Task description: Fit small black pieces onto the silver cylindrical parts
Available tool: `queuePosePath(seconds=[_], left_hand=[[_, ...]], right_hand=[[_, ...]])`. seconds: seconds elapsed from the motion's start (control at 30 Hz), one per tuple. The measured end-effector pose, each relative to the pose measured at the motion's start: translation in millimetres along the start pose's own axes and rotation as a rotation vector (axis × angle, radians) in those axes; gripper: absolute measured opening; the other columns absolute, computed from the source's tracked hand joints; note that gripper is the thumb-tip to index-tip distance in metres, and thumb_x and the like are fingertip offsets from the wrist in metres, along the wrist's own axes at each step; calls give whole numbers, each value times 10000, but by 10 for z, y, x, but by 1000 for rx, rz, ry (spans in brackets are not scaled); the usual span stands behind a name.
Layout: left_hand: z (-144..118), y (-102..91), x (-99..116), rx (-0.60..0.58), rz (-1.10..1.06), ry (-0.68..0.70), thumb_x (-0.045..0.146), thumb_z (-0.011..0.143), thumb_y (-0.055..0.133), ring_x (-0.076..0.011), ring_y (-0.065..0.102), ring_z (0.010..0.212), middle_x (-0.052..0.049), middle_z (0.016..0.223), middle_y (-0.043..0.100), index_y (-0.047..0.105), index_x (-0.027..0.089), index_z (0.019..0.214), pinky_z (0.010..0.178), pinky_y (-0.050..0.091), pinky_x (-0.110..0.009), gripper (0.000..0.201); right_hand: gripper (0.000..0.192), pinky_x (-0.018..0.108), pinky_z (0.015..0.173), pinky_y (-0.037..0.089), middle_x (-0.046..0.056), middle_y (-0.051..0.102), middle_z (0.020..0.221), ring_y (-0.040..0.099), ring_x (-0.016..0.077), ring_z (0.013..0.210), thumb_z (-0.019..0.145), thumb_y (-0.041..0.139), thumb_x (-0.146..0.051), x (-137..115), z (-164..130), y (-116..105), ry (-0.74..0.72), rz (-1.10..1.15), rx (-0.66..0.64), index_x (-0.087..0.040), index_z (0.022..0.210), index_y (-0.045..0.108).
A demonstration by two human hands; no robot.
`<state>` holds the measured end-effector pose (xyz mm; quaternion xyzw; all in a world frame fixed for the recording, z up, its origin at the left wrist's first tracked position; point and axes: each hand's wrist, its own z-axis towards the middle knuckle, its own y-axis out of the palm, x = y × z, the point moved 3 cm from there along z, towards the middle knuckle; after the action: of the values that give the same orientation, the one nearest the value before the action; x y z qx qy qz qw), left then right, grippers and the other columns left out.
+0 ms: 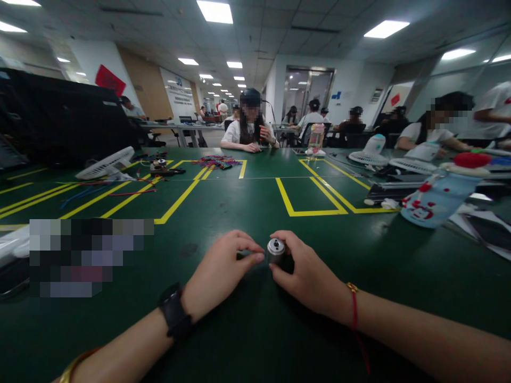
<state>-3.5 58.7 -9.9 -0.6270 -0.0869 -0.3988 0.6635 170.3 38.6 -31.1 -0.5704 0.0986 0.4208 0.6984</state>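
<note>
A small electric motor (275,254), a silver metal cylinder with a dark centre and small holes in its top face, stands upright on the green table (223,207). My right hand (305,271) grips it from the right, thumb at the near side and fingers round the far side. Just left of the motor, my left hand (223,271) is closed in a pinch, thumb and forefinger tips close together. Anything between those tips is too small to make out. The pinched fingertips are very near the motor, and I cannot tell whether they touch it.
Yellow tape (319,214) marks the tabletop. A bundle of coloured wires (219,162) lies farther back, with a white fan (106,164) to the left. On the right stand a blue cup (439,197) and more fans (369,151). A person (249,127) sits opposite.
</note>
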Motion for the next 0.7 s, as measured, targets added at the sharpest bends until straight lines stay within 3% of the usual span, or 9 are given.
queuePosePath(seconds=[0.13,0.23,0.33,0.5,0.6,0.7], left_hand=[[-28,147,-64,-38,34,19,320,803,636,-258,580,975,-28,993,681,744,289,893,877,427,-420,144],[-72,55,-88,-1,8,3,351,817,623,-240,585,987,-22,1062,663,692,304,1051,881,437,-394,249],[-160,-173,-228,60,-36,-76,415,856,558,-222,603,962,-23,1103,647,638,300,1132,846,463,-367,310],[-332,-424,-575,65,-124,-283,506,857,508,-234,644,899,-30,1029,692,627,270,1139,763,491,-346,386],[-366,-436,-629,85,-155,-332,507,849,517,-243,650,916,-30,1041,705,639,259,1117,758,491,-332,385],[-348,-393,-588,96,-175,-323,497,850,513,-242,651,933,-22,1038,713,645,260,1105,769,490,-329,373]], right_hand=[[483,323,986,407,31,519,1208,496,147,1094,786,558,-232,0,5,16,-44,1,19,-237,1251,429],[446,298,926,448,29,537,1179,530,136,1038,796,559,-261,46,15,-118,-14,25,63,-243,1228,450],[448,297,826,486,55,553,1148,564,150,949,796,565,-334,281,-50,-471,114,-51,193,-222,1218,465],[541,332,710,493,86,583,1078,599,195,821,741,587,-484,1065,-539,-1307,347,-400,429,-198,1191,495],[557,326,581,469,109,611,1000,597,198,661,742,583,-543,1461,-882,-1655,469,-522,387,-214,1183,501],[629,392,675,474,185,590,1064,610,300,845,731,595,-570,1503,-1014,-1754,451,-706,367,-172,1206,489]])
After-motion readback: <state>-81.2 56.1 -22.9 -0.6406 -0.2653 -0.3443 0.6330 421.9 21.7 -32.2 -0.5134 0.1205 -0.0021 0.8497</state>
